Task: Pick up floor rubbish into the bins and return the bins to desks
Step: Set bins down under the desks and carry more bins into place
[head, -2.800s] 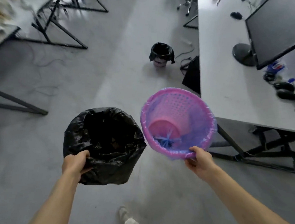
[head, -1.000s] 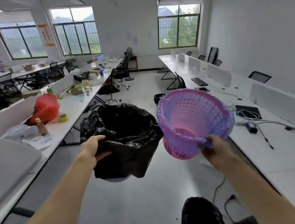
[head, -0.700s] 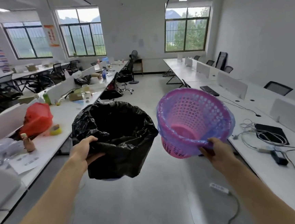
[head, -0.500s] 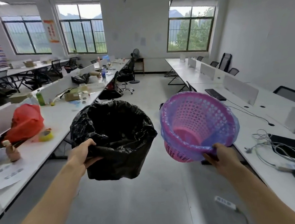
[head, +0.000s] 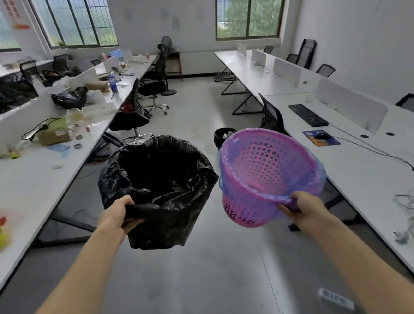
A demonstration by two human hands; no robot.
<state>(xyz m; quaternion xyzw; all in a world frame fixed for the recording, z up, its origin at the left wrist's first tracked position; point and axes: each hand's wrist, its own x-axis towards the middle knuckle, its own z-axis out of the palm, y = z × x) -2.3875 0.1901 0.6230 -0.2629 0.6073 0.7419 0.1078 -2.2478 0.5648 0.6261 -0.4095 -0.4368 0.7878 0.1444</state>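
I carry two bins in front of me above the aisle floor. My left hand (head: 119, 215) grips the near rim of a bin lined with a black bag (head: 160, 183). My right hand (head: 299, 205) grips the near rim of a pink perforated bin (head: 265, 176) with a thin purple-blue liner, tilted with its mouth toward me. A third bin with a black liner (head: 223, 136) stands on the floor further down the aisle, beside the right desk row.
A cluttered white desk row (head: 39, 171) runs along the left with office chairs (head: 132, 113). A right desk row (head: 367, 168) holds a keyboard, mouse pad and cables. A white power strip (head: 336, 302) lies on the floor near right. Grey floor runs between them.
I have moved forward down the aisle; the desks slid past on both sides. Earlier my view looked down at the floor, then lifted. Both hands kept their grip on the bins.
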